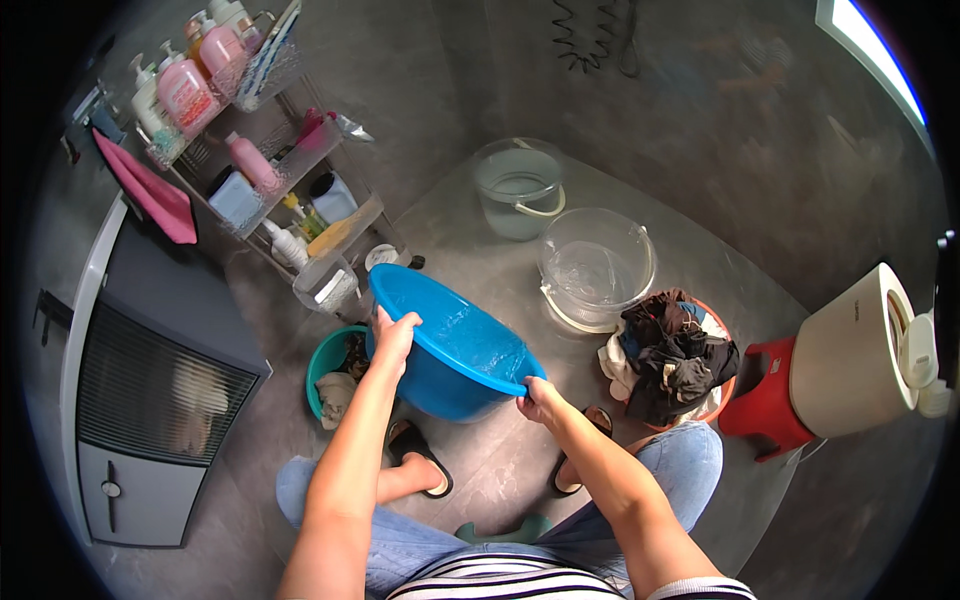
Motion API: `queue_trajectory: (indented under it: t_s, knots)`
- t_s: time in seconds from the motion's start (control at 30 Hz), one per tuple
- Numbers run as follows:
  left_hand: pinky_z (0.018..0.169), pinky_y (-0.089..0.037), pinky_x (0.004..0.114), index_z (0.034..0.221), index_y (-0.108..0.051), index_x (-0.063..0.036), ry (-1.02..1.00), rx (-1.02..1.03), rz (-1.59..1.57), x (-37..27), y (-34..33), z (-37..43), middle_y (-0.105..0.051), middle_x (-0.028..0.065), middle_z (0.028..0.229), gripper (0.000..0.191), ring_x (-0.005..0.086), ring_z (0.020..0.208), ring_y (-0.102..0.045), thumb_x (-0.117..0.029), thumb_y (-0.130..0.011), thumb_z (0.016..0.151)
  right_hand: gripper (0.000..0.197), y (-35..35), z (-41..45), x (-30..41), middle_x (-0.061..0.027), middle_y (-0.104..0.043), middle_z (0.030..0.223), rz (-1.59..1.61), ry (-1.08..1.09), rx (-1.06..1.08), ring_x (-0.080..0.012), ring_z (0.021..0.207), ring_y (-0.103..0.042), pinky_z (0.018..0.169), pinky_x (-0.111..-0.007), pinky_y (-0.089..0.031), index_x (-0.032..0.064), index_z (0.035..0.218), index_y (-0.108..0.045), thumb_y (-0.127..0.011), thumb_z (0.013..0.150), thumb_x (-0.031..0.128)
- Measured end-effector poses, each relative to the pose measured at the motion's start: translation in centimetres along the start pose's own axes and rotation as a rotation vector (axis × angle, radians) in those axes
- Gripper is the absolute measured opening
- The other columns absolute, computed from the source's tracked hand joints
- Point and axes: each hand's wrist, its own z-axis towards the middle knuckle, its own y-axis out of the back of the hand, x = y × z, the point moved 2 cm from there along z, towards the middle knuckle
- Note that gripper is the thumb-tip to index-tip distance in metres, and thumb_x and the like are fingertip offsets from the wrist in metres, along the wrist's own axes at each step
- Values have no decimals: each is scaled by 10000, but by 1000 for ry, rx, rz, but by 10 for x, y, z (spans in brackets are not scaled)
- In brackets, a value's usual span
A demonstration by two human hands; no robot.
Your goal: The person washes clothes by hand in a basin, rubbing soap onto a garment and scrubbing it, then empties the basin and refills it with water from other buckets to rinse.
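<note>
A large blue plastic basin (457, 341) is held tilted above the floor, with some water inside. My left hand (394, 337) grips its left rim, thumb over the edge. At the right end of the rim, my right hand (538, 399) is closed on it. Beyond the basin stand two clear plastic buckets with white handles: the nearer one (598, 266) and a farther one (519, 191) holding water. A teal basin (319, 375) with cloths in it sits partly hidden at the left. To the right, an orange basin (726, 397) is heaped with dark and light clothes (671, 360).
A wire shelf rack (300, 184) with pump bottles stands at the upper left, by a grey cabinet (157, 375). On the right, a beige appliance (847, 356) rests on a red stool (765, 397). My feet in black slippers flank the floor below the basin.
</note>
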Motion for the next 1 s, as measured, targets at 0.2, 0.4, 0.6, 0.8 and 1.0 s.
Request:
queue_trajectory:
  t_s: [0.2,0.4,0.6,0.8,1.0]
  knots:
    - [1572,-213,726,1952,-599,-97,-91,6,599,-42,-38,25,-307,341,2081,1014,544,1957,-233,-390,-869,1019,310,4,20,-80,7,-498,807,20,-24,166,-167,623,-567,493,-281,-545,179,1140,-575,-720,1346,360]
    - [1637,-38,790,1998,-578,-80,-219,54,935,-92,-88,32,-123,392,2216,1054,592,2073,-8,-467,-863,1060,412,-40,34,-111,19,-480,817,52,-590,299,-140,639,-593,465,-218,-361,287,1198,-526,-640,1382,637]
    - [1631,-34,806,2041,-525,-148,-249,87,864,-125,-119,37,-167,356,2222,1043,591,2069,-56,-412,-830,1080,458,-41,52,-113,1,-527,796,-5,-772,390,-124,620,-611,443,-219,-322,276,1170,-509,-624,1382,665]
    - [1627,-63,793,2065,-509,-152,-328,53,915,-140,-115,31,-235,326,2221,1105,567,2073,-110,-454,-828,1051,471,-61,33,-110,-23,-563,778,-38,-807,443,-114,612,-609,437,-220,-320,231,1144,-510,-616,1371,629]
    - [1628,-30,812,2043,-550,-148,-356,69,926,-147,-118,22,-268,317,2212,1057,574,2065,-115,-422,-829,1061,409,-67,18,-125,6,-533,771,-115,-815,520,-94,586,-561,435,-241,-285,220,971,-487,-652,1299,399]
